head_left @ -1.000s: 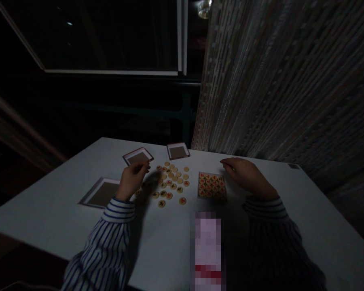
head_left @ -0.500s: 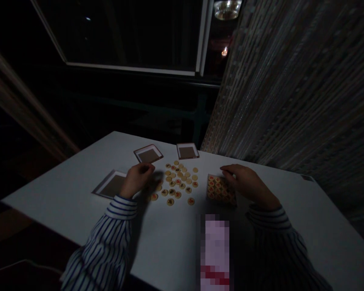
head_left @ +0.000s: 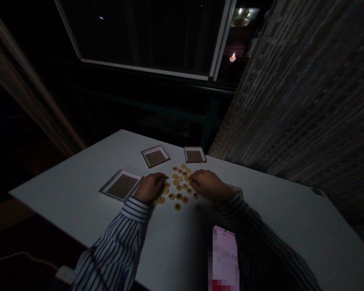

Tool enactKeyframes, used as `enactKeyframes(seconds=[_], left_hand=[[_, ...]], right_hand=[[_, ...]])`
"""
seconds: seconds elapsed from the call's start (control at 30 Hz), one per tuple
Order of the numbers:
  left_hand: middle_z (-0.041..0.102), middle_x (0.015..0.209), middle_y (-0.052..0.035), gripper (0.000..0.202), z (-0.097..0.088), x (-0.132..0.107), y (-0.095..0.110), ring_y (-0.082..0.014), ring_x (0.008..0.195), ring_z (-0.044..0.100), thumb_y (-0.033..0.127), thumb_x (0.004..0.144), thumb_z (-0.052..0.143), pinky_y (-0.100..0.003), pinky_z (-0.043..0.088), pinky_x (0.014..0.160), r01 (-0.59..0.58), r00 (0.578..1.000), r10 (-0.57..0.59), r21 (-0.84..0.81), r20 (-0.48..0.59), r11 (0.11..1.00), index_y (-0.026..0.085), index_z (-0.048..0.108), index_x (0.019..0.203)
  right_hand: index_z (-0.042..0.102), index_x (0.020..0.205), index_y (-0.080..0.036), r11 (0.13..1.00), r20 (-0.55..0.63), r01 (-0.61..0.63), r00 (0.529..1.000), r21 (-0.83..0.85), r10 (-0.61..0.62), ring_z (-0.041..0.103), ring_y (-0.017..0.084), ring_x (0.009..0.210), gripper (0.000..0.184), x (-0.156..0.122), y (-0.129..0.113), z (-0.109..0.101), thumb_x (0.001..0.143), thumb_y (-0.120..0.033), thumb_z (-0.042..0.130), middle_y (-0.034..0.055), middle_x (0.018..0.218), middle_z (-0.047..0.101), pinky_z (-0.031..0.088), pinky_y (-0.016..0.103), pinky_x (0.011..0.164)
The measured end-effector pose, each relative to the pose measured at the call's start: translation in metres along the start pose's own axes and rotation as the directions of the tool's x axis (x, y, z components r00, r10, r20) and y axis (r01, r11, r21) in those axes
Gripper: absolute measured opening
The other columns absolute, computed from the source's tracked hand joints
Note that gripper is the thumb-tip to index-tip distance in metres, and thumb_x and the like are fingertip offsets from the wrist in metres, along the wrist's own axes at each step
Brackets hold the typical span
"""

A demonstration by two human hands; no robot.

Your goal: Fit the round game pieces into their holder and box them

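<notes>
Several round yellow game discs [head_left: 179, 187] with red and dark marks lie scattered on a white table [head_left: 176, 238]. My left hand [head_left: 151, 187] rests on the left side of the pile, fingers curled onto the discs. My right hand [head_left: 206, 184] has reached over to the right side of the pile, fingers bent down among the discs. Whether either hand holds a disc is hidden in the dim light. The small tray of arranged discs [head_left: 237, 189] is almost wholly covered by my right wrist. Both sleeves are blue-striped.
Three flat brown-and-white box parts lie on the table: one [head_left: 121, 185] left of my left hand, one [head_left: 155, 156] behind the pile, one [head_left: 194, 154] at the far edge. A phone [head_left: 225, 254] lies near me. A woven curtain [head_left: 306, 101] hangs at the right; a dark window is behind.
My right hand moved left from the tray of arranged discs onto the loose pile. My left hand lowered onto the pile's left side. The camera swung left and tilted.
</notes>
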State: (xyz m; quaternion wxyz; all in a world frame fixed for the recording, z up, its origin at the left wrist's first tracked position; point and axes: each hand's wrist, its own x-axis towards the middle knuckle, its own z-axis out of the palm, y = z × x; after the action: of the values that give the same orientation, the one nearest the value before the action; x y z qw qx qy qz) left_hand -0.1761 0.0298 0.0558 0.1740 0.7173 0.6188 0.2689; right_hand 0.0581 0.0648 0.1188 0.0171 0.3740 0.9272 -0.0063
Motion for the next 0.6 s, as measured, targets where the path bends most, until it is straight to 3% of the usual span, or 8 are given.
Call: enactKeyframes(seconds=[0.17,0.33,0.6], left_hand=[[0.066,0.102,-0.0084,0.035,0.011,-0.001,-0.009,-0.0191,0.097,0.06,0.025,0.083,0.036,-0.031,0.044,0.089,0.025,0.997,-0.027,-0.028,-0.078,0.999,0.018,0.062,0.105],[0.066,0.099,-0.0091,0.035,0.025,0.0,-0.019,-0.0192,0.096,0.058,0.014,0.076,0.037,-0.033,0.043,0.088,-0.036,0.994,0.031,-0.049,-0.1,0.998,0.015,0.061,0.102],[0.064,0.089,-0.0063,0.03,0.03,0.001,-0.017,-0.0203,0.088,0.056,0.009,0.073,0.039,-0.035,0.043,0.084,-0.048,0.993,0.041,-0.053,-0.114,0.997,0.016,0.056,0.096]], right_hand=[[0.06,0.101,-0.018,0.996,-0.001,0.092,0.996,-0.013,-0.092,0.053,0.02,0.1,0.024,0.029,-0.015,0.012,0.086,-0.028,0.043,0.008,0.105,0.062,0.037,0.029,0.084],[0.061,0.099,-0.017,0.99,-0.038,0.138,0.99,-0.01,-0.138,0.053,0.02,0.1,0.024,0.053,-0.024,0.031,0.086,-0.028,0.044,0.0089,0.101,0.061,0.036,0.032,0.085],[0.063,0.101,-0.019,0.99,0.026,0.143,0.989,-0.001,-0.143,0.05,0.023,0.102,0.026,0.069,-0.035,0.042,0.083,-0.03,0.049,0.0101,0.104,0.059,0.036,0.034,0.085]])
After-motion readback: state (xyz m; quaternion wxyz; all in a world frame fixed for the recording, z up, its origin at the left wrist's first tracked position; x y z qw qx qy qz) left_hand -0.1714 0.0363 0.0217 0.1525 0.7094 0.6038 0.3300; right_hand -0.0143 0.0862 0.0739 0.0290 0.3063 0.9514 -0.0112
